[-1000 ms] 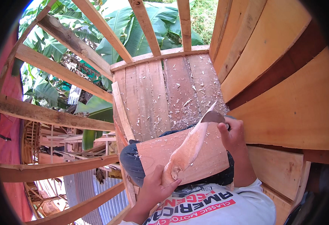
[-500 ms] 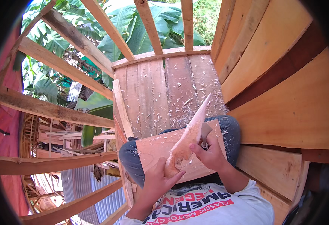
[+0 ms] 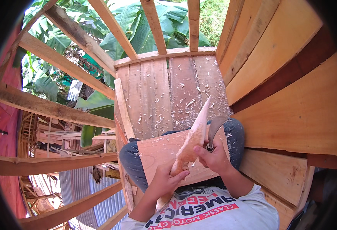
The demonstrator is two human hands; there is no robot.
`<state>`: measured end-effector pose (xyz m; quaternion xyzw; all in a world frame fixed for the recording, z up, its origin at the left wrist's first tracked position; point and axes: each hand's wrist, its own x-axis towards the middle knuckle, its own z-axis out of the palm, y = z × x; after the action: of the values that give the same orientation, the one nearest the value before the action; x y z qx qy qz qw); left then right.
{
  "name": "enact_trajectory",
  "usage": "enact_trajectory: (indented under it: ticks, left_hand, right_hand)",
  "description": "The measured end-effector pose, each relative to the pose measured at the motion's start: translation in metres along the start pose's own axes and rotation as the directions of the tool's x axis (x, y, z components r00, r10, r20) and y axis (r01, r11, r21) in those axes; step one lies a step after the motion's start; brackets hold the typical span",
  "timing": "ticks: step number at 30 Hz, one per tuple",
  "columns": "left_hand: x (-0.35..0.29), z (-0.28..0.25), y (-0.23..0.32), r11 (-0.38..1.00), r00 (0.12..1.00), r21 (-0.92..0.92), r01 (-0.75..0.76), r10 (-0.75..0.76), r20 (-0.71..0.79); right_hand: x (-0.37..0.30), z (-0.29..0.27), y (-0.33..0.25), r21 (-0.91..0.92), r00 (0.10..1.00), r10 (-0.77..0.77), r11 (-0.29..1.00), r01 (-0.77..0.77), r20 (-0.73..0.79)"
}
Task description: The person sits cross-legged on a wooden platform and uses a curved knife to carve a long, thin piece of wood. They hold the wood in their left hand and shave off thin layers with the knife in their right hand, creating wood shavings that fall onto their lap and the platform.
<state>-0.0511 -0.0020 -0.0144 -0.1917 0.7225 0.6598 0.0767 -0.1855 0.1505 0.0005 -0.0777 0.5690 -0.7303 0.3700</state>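
A pale carved piece of wood (image 3: 193,141), long and tapering to a sharp point, slants up and to the right above my lap. My left hand (image 3: 163,180) is closed round its thick lower end, thumb on top. In my right hand (image 3: 216,159) is a curved knife (image 3: 215,129); its handle is mostly hidden in the fist, and the hooked blade stands apart from the wood on the right. My right thumb and fingers are also against the wood's middle. Beneath lies a flat wooden board (image 3: 153,151) across my thighs.
Shavings are strewn over the plank floor (image 3: 149,99) ahead and on my knees. Wooden rails (image 3: 57,111) run along the left and front, with banana leaves (image 3: 137,38) beyond. A plank wall (image 3: 291,119) stands close on the right.
The carved wood has been rolled over and its tip has shifted slightly left. The knife blade, partly behind the wood before, now curves out clear to its right.
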Motion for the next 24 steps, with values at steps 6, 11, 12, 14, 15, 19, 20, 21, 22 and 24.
enact_trajectory:
  ticks: [6, 11, 12, 14, 15, 19, 20, 21, 22, 24]
  left_hand:
    - [0.003, 0.006, -0.003, 0.998, 0.997, 0.038, -0.049, 0.051, -0.061]
    - [0.005, 0.015, -0.003, 0.99, 0.984, 0.098, -0.101, 0.113, -0.138]
    - [0.004, 0.017, -0.001, 0.987, 0.981, 0.127, -0.094, 0.114, -0.16]
    - [0.006, 0.019, 0.009, 0.979, 0.974, 0.185, -0.084, 0.12, -0.192]
    - [0.007, 0.018, 0.009, 0.972, 0.972, 0.225, -0.074, 0.121, -0.201]
    - [0.007, 0.01, 0.01, 0.936, 0.954, 0.344, -0.081, 0.172, -0.244]
    - [0.008, 0.007, 0.012, 0.926, 0.947, 0.365, -0.096, 0.197, -0.252]
    - [0.008, 0.004, 0.016, 0.927, 0.955, 0.372, -0.048, 0.151, -0.254]
    - [0.006, 0.0, 0.023, 0.926, 0.961, 0.378, 0.002, 0.103, -0.257]
    - [0.004, -0.006, 0.026, 0.911, 0.957, 0.412, 0.023, 0.099, -0.273]
  right_hand:
    - [0.002, -0.001, 0.0, -0.024, 1.0, -0.023, 0.999, 0.023, -0.008]
    - [0.002, -0.005, 0.004, -0.064, 1.0, -0.02, 0.998, 0.019, -0.021]
    - [0.002, -0.005, 0.003, -0.077, 1.0, -0.024, 0.997, 0.023, -0.015]
    - [0.002, -0.004, 0.001, -0.096, 0.998, -0.06, 0.994, 0.057, -0.022]
    - [0.003, -0.001, 0.0, -0.101, 0.996, -0.089, 0.991, 0.085, -0.03]
    - [0.001, -0.008, 0.001, -0.305, 0.994, -0.107, 0.948, 0.094, -0.026]
    - [0.001, -0.012, 0.002, -0.321, 0.993, -0.114, 0.941, 0.103, -0.015]
    - [0.001, -0.016, 0.003, -0.337, 0.993, -0.121, 0.935, 0.112, -0.004]
    - [0.001, -0.019, 0.004, -0.352, 0.992, -0.126, 0.928, 0.121, 0.009]
    - [0.003, -0.027, 0.006, -0.492, 0.973, -0.222, 0.841, 0.225, 0.065]
